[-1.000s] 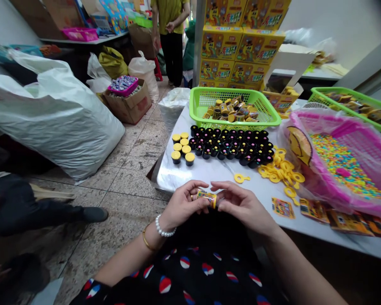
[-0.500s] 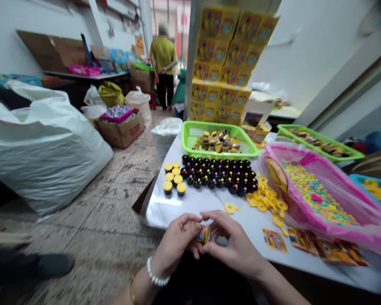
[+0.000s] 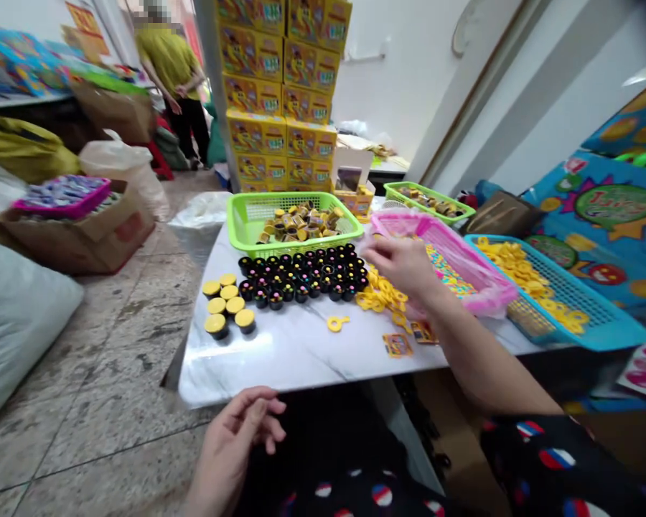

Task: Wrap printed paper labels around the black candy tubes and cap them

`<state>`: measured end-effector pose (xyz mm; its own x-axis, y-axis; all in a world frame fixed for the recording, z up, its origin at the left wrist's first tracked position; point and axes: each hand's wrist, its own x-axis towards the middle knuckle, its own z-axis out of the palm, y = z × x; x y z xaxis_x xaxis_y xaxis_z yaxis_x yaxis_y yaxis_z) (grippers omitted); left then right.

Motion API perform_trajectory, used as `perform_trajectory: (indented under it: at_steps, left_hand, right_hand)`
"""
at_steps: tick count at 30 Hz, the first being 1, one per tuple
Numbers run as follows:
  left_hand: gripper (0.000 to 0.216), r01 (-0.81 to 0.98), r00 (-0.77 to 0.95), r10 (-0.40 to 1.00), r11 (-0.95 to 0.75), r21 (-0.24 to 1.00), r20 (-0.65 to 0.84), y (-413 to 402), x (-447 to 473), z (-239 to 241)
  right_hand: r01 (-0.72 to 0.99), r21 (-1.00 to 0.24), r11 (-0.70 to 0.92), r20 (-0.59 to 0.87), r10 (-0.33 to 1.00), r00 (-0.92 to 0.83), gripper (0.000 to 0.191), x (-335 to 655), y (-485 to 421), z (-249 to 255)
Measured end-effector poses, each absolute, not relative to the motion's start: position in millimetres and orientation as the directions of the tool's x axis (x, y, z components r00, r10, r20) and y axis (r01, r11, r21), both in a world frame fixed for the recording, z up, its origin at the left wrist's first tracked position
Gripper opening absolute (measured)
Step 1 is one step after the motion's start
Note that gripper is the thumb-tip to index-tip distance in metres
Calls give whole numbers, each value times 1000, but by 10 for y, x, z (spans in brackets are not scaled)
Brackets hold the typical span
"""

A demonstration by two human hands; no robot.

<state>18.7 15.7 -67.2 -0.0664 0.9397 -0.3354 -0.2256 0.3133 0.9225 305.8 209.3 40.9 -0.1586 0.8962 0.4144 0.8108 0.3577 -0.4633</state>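
Observation:
My left hand [image 3: 242, 434] hovers below the table's front edge, its fingers loosely bent and apart, holding nothing visible. My right hand [image 3: 403, 264] is stretched forward over the left end of the pink basket [image 3: 492, 276], just above a pile of yellow plastic rings with tabs [image 3: 382, 291]. Its fingers are curled, and what they hold, if anything, is hidden. A single yellow ring [image 3: 334, 324] lies apart on the table. Rows of small black cups with coloured bits [image 3: 301, 276] stand left of the pile. Cups with yellow lids [image 3: 216, 327] are at the far left.
A green basket [image 3: 234, 226] of wrapped cups stands behind the black cups. Printed labels [image 3: 397, 345] lie near the front edge. A blue basket [image 3: 608, 334] of yellow rings is at right. Stacked yellow boxes [image 3: 285, 93] rise behind; a person [image 3: 169, 64] stands farther back.
My hands have separated, and the small wrapped cup between them is out of sight. The right hand has reached forward to the pink basket; the left has opened. The view has turned right.

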Motion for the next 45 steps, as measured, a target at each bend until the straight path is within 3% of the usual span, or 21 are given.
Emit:
perform_trajectory:
  at_steps: [4,8,11,13,15,17,21,25,27,30,32,37,39,41,45]
  left_hand:
    - [37,-87,-108,949,289,953,-298,96,153,-582]
    - [21,145,-358,934,48,988,8,188,111,-325]
    - [17,264,-467,866,-59,963,182,265,100,-223]
    - [17,293,-464,862,-70,954,206,273,142,-234]
    - [16,296,-415,893,-51,954,176,227,221,-284]
    - [16,280,-325,941,3,960,92,158,323,-342]
    - [19,260,-109,993,78,962,-51,144,516,-397]
    - [22,179,-58,996,80,981,-71,359,673,-352]
    - [28,60,-47,995,88,994,-86,490,738,-333]
    - [33,-88,-74,995,58,994,-65,609,742,-338]
    - [27,-82,-139,988,49,995,-60,610,653,-355]
    - [23,-6,-187,977,101,995,-100,476,310,-383]
    - [22,25,-188,977,108,994,-101,452,222,-388]
    - [21,76,-219,973,89,993,-71,452,179,-393]
    - [23,52,-343,939,51,997,-30,429,193,-408]
  right_hand:
    - [841,-407,357,296,922,-249,17,3481,1322,-185]
    - [858,-354,371,375,897,-233,25,3761,1135,-613]
    - [948,-225,224,391,912,-123,27,3766,1194,-614]
    - [982,-133,136,302,949,-90,26,3720,1189,-591]
    - [975,-121,187,204,966,-160,24,3667,1112,-641]
    - [943,-187,274,190,952,-239,24,3640,1000,-765]
    - [872,-352,340,318,920,-230,24,3659,951,-966]
    - [732,-549,403,460,877,-138,16,3384,1078,-737]
    - [607,-671,425,458,882,-112,11,3040,1086,-549]
    - [403,-810,426,355,903,-242,6,2420,1013,-408]
    - [308,-874,376,273,904,-330,9,2095,944,-422]
    - [27,-999,-38,-47,800,-598,46,1840,964,-516]
    - [15,-987,-159,-127,725,-677,51,1846,1057,-507]
    - [61,-983,-172,-163,682,-713,41,1848,1145,-477]
    - [165,-981,-105,-187,759,-624,35,1813,1215,-436]
